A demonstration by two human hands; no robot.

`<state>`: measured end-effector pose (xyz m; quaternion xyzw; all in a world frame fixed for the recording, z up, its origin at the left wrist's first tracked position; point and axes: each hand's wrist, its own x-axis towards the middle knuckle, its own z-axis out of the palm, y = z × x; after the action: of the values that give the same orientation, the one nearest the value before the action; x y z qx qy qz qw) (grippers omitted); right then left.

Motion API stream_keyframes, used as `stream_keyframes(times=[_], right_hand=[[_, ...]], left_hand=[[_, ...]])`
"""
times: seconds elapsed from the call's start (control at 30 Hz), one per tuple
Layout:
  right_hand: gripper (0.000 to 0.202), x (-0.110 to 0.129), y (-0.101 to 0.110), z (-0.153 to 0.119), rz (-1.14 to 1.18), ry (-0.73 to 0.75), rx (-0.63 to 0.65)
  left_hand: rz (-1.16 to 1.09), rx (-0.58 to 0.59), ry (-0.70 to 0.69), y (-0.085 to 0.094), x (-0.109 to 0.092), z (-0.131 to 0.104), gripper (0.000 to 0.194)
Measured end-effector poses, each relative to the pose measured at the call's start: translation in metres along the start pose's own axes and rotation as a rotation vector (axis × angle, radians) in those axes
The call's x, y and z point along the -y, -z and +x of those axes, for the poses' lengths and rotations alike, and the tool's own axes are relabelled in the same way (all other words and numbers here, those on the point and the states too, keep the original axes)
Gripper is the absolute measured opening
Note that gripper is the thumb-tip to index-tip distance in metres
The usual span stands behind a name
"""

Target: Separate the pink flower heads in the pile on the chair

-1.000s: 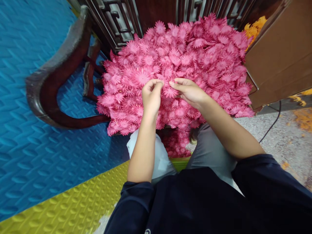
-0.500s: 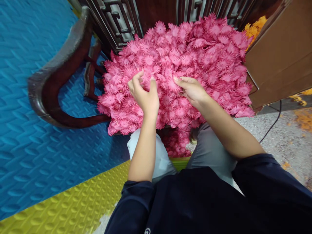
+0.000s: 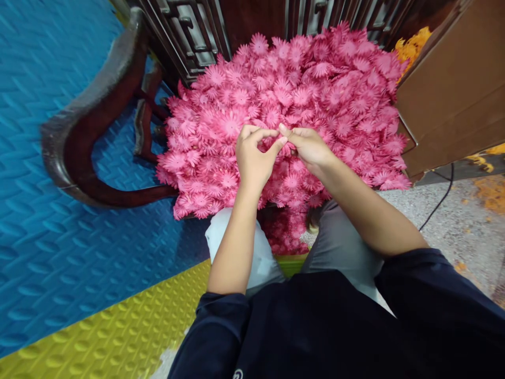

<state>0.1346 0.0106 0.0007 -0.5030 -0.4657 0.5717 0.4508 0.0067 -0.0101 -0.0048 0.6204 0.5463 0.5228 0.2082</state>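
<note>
My left hand (image 3: 254, 155) reaches in from the left, thumb and forefinger stretched toward my right fingertips in a pinch. My right hand (image 3: 310, 147) is closed, its thumb pressed against the fingers, with pink petals showing just under them. The fingertips of both hands meet above a wide heap of pink artificial flowers (image 3: 339, 100). What the left fingertips hold, if anything, is hidden. A larger, brighter pink flower (image 3: 231, 125) lies face up on the heap, just beyond my left hand.
A dark carved wooden chair arm (image 3: 69, 142) curves at the left, over a blue textured mat (image 3: 35, 252). On the right stands a brown cardboard box (image 3: 450, 100), with orange pieces (image 3: 412, 50) behind it. More pink flowers (image 3: 286, 231) show below, between my knees.
My left hand has moved right, from over the heap to my right fingertips, and its fingers have closed in. The bright flower it was above is now uncovered. My right hand stays nearly in place.
</note>
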Motion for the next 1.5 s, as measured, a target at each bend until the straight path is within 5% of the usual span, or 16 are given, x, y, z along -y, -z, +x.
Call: stream_keyframes(times=[0.37,0.73,0.97,1.23,1.5], right_hand=[[0.037,0.002,0.001,-0.005,0.173,-0.069,0.163],[0.039,0.003,0.002,-0.004,0.229,-0.074,0.188],[0.031,0.007,0.003,-0.002,0.178,-0.050,0.130],[0.017,0.004,0.007,0.005,0.212,-0.114,-0.093],[0.023,0.001,0.005,0.003,0.168,-0.143,-0.089]], left_hand=[[0.023,-0.054,0.010,0.005,0.005,0.001,0.007],[-0.175,-0.078,0.097,0.000,0.009,0.003,0.012],[-0.195,-0.109,0.081,-0.002,0.018,0.004,0.023],[-0.290,-0.052,0.170,0.001,0.024,0.006,0.047],[-0.292,-0.062,0.188,-0.002,0.029,0.007,0.046]])
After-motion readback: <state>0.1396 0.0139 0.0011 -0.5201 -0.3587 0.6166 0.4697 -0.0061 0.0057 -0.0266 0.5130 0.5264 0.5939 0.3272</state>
